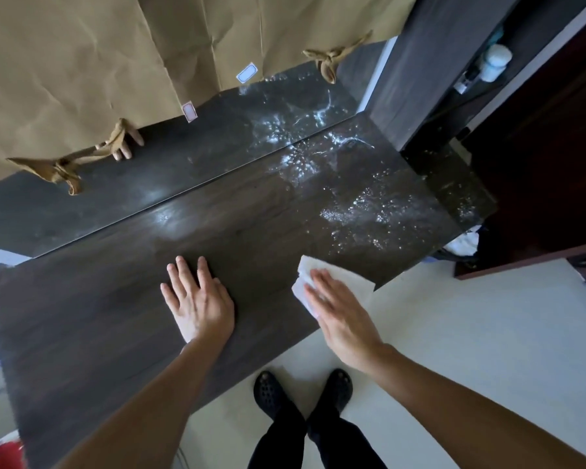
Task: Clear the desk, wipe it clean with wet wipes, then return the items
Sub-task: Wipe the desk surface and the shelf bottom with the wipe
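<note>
Dark wood-grain counter (115,316), bare of items, backed by a mirror (183,170) partly covered with brown paper (82,62). White speckled residue (359,204) across the counter's far right portion. Left hand (200,299): flat, palm down, fingers spread, grip open on nothing, resting near the front edge. Right hand (339,313): fingers extended, pressing a white wet wipe (335,269) flat onto the counter's front edge, just short of the residue. Pale tiled floor (454,333); black clogs (301,390) below.
</note>
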Available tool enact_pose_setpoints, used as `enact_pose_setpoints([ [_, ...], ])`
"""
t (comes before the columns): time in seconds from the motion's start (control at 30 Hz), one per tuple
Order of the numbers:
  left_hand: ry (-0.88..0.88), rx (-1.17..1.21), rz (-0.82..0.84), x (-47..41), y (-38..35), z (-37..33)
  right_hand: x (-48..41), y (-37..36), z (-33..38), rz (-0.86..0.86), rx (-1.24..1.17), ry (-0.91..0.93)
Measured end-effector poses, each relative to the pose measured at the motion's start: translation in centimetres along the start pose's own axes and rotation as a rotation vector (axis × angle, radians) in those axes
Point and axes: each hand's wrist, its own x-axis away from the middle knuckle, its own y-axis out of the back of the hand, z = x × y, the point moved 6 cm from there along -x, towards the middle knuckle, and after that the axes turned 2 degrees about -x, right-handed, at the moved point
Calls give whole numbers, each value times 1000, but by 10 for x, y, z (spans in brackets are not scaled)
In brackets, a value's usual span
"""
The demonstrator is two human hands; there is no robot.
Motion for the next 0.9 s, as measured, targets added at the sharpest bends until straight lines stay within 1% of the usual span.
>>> enact_pose_setpoints([
  [0.07,13,3,9,-3,-4,-8,4,7,-8,60,22,128],
  [0.1,10,-7,3,-3,-5,-10,-3,12,-23,51,55,124],
  [0.13,5,-22,-4,-3,-7,-10,-15,18,-41,39,75,52],
  [0.2,-6,-55,-6,-2,-11,-10,-48,25,-74,-14,67,-222],
  [0.23,-6,-69,-6,-2,-12,-10,-64,22,-73,-19,55,-311],
  [0.27,-1,-76,-2,-3,-13,-10,-73,14,-61,-7,59,-318],
  [0.3,3,-77,7,-3,-13,-10,-75,5,-41,9,55,-242],
  [0.37,-3,-82,10,-3,-12,-11,-56,-9,1,89,64,14],
  [0.43,-3,-82,17,-3,-11,-11,-33,-4,-2,168,37,143],
  [0.47,-1,-87,22,-3,-12,-11,-35,4,-18,157,41,150],
  [0.5,0,-98,23,-3,-12,-12,-48,10,-39,134,55,105],
  [0.6,-4,-113,31,-5,-14,-13,-113,23,-97,32,57,-229],
  [0.63,-4,-120,28,-5,-14,-14,-131,20,-94,40,36,-284],
  [0.67,-3,-126,27,-6,-13,-14,-140,13,-80,51,21,-279],
  [0.7,-4,-128,31,-7,-14,-15,-138,5,-58,66,11,-226],
  [0.8,-4,-141,20,-9,-13,-15,-82,-10,6,184,-46,82],
  [0.87,-1,-146,26,-10,-13,-16,-61,0,-1,206,-69,217],
  [0.9,3,-151,24,-10,-13,-16,-69,6,-19,193,-56,235],
])
